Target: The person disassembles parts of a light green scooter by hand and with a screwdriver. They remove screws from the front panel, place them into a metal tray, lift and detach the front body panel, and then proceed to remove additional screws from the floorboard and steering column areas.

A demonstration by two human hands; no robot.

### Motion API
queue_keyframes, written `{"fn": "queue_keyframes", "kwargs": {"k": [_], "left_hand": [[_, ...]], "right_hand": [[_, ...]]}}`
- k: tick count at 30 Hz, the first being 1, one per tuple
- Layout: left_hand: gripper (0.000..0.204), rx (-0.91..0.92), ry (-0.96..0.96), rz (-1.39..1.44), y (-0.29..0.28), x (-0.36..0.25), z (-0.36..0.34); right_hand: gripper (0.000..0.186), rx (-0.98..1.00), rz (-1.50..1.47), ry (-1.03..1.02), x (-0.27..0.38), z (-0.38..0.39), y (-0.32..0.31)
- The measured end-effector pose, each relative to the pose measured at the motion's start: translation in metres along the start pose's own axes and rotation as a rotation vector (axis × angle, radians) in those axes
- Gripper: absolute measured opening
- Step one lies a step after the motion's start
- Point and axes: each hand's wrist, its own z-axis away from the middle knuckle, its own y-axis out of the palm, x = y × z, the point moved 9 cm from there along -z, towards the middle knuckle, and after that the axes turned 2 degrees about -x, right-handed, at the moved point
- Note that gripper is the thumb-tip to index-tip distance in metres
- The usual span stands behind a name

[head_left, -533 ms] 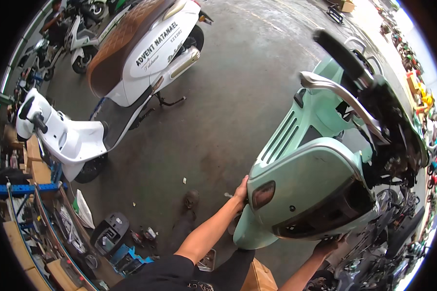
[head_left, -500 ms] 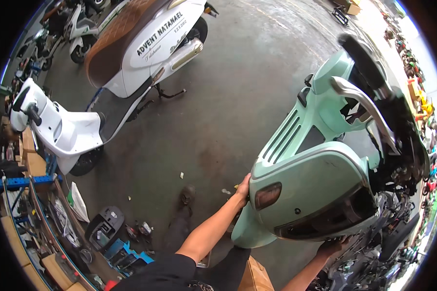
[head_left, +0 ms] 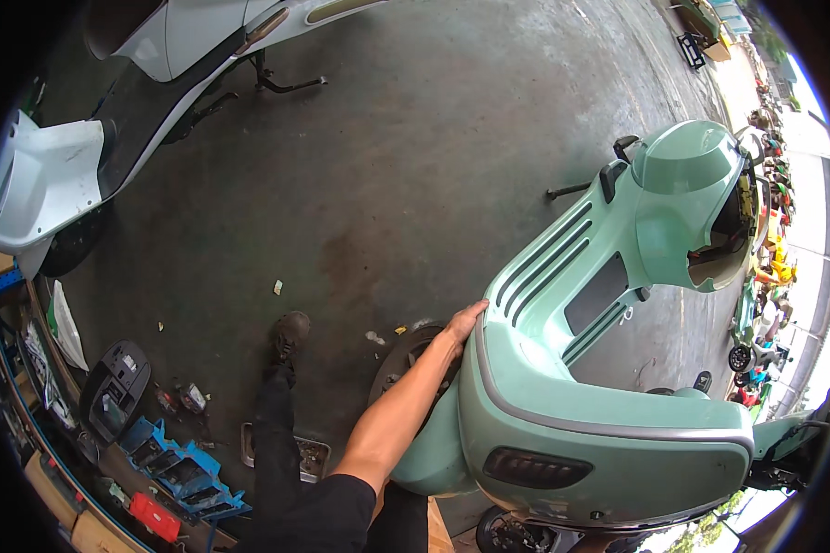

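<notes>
The mint-green scooter body (head_left: pixel 599 410) fills the right side, with its slotted footboard (head_left: pixel 544 258) and rounded rear section (head_left: pixel 682 203) stretching away from me. My left hand (head_left: pixel 466 323) grips the front panel's outer edge beside the footboard, fingers closed over it. A curved green fender (head_left: pixel 424 447) and part of a wheel (head_left: pixel 397 369) show beneath that arm. My right hand (head_left: pixel 604 536) is almost wholly hidden low under the panel's bottom edge, so its fingers cannot be made out. A dark oval lamp (head_left: pixel 537 468) sits on the panel's face.
A white scooter (head_left: pixel 46 184) stands at upper left with its stand (head_left: pixel 286 85) down. At lower left lie a dark plastic part (head_left: pixel 115 387), blue parts (head_left: pixel 180 470), a red object (head_left: pixel 152 516) and a metal tray (head_left: pixel 312 456). Parked scooters (head_left: pixel 770 230) line the far right.
My view has swung, so the white scooter sits higher and further left. The green front panel looks turned and lower, its handlebar now mostly out of sight. My right hand has slipped mostly from view.
</notes>
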Motion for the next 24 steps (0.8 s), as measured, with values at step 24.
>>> {"fn": "queue_keyframes", "kwargs": {"k": [24], "left_hand": [[0.053, 0.024, 0.151, 0.026, -0.015, -0.024, 0.045]], "right_hand": [[0.039, -0.029, 0.074, -0.003, -0.011, -0.013, 0.038]]}}
